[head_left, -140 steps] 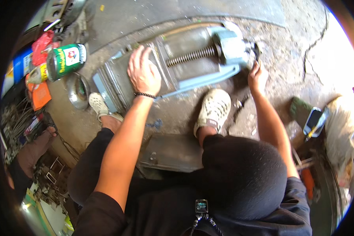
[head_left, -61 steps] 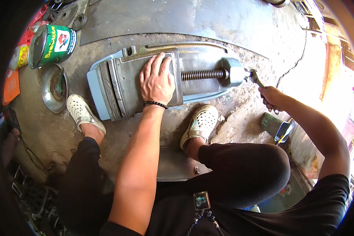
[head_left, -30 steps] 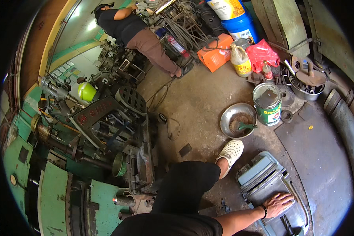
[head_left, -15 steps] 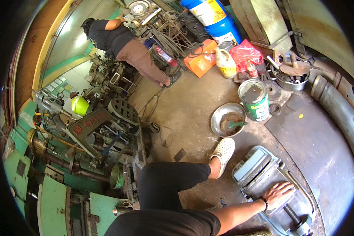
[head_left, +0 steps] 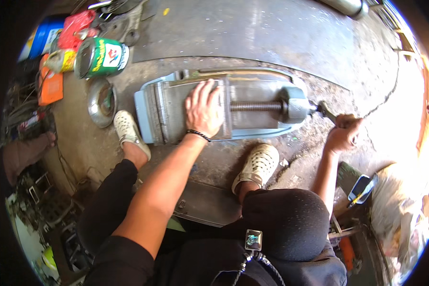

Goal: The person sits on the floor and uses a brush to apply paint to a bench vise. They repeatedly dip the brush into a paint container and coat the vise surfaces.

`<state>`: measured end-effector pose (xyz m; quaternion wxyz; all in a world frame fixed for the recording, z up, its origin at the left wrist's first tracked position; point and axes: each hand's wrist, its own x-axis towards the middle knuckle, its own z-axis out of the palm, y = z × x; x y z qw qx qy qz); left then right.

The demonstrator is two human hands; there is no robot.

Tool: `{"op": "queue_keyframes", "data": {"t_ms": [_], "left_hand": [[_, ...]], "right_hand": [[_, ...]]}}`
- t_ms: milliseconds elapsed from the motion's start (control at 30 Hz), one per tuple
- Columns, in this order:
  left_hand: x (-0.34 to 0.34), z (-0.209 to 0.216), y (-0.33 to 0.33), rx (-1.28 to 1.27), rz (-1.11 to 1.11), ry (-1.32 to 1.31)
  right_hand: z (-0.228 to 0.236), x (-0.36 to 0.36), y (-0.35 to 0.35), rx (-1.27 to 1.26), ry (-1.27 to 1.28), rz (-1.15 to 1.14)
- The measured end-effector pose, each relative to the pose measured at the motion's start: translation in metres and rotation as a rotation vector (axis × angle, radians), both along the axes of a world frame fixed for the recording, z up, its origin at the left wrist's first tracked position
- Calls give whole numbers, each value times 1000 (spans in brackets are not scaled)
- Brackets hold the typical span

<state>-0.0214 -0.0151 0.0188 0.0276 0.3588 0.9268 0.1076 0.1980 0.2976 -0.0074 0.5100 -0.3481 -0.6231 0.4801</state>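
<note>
A machine vise (head_left: pixel 176 128) with a blue-grey base lies on the floor in front of me, its threaded screw (head_left: pixel 257 106) running toward the right. My left hand (head_left: pixel 205 108) rests on the vise's sliding metal jaw block, palm down and fingers stretched out, gripping nothing. At the vise's right end, a crank handle (head_left: pixel 326 111) sticks out from the screw. My right hand (head_left: pixel 343 133) is closed around the outer end of that handle; its fingers partly hide the grip.
A metal sheet (head_left: pixel 252 38) lies beyond the vise. To the left are a green can (head_left: pixel 102 57), a metal bowl (head_left: pixel 101 102), an orange box (head_left: pixel 51 83) and a red plastic bag (head_left: pixel 76 29). Plastic bags (head_left: pixel 395 205) and a phone-like object (head_left: pixel 360 186) sit at the right.
My view has swung toward the vise, which now lies across the middle. My right hand, out of view before, now shows on the crank handle. My left hand still lies on the vise.
</note>
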Motion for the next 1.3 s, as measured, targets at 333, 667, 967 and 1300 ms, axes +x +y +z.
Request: {"op": "queue_keyframes", "data": {"t_ms": [333,667,967,1300], "left_hand": [[3,-14,2,89,-33,61],[1,-9,8,101,-13,60],[4,-11,5,135,-10,58],[5,-10,4,169,17,22]], "right_hand": [[32,-30,-13,-158,379,86],[46,-74,21,-448,212,82],[55,-83,46,-426,26,335],[87,27,-50,164,-745,112]]}}
